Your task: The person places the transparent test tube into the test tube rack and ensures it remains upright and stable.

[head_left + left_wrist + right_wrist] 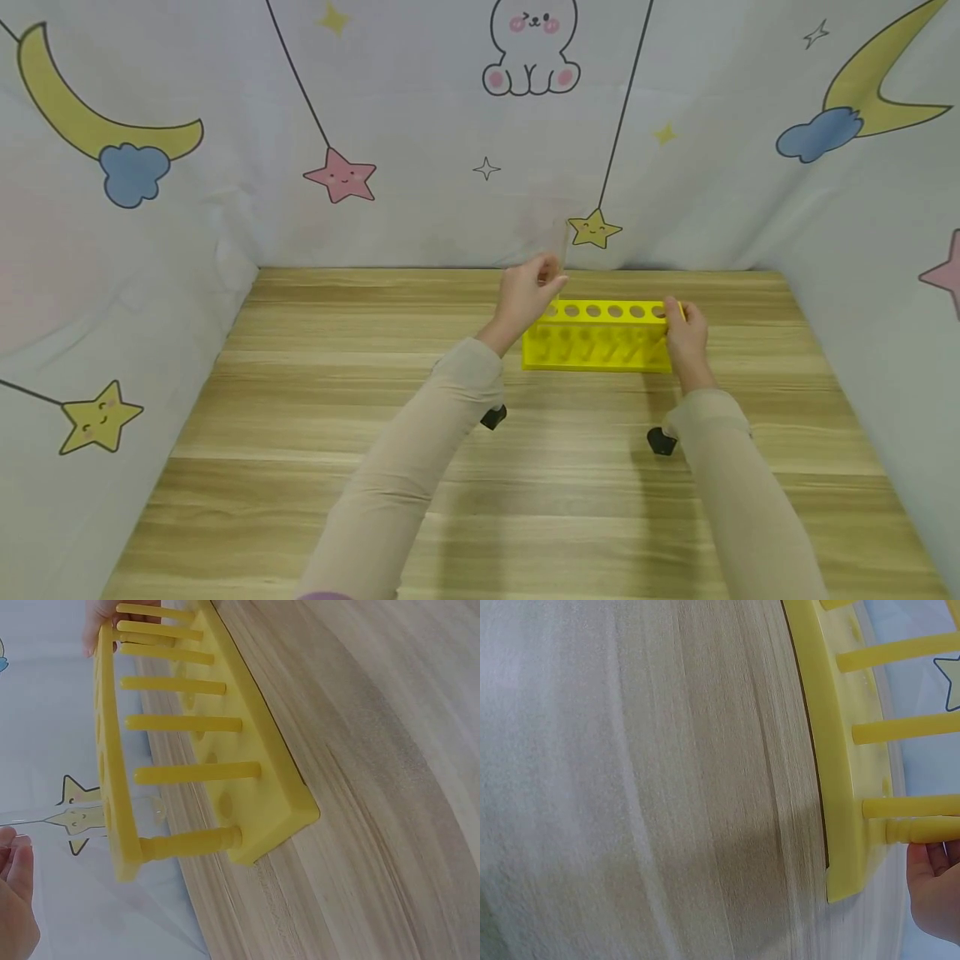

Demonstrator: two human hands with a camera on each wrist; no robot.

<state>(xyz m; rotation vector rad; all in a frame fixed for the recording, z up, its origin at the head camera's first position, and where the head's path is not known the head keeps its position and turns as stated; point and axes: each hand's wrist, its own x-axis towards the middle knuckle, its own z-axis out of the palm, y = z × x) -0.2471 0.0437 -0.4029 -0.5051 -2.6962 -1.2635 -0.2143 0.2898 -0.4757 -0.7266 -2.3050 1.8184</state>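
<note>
A yellow test tube rack (596, 367) stands on the wooden table, with a row of holes along its top and pegs below. My left hand (527, 292) pinches a clear test tube (561, 242) upright over the rack's left end. In the left wrist view the test tube (142, 816) passes through an end hole of the top plate, its rounded tip short of the base. Fingers of that left hand (16, 900) show at the left edge. My right hand (686, 337) grips the rack's right end; in the right wrist view the right hand (937, 892) is at the end post.
Behind the table (315, 400) hangs a white cloth (420, 217) printed with stars and moons, which also lines both sides. A black wrist piece (492, 417) shows under the left sleeve, another black piece (662, 442) beside the right sleeve.
</note>
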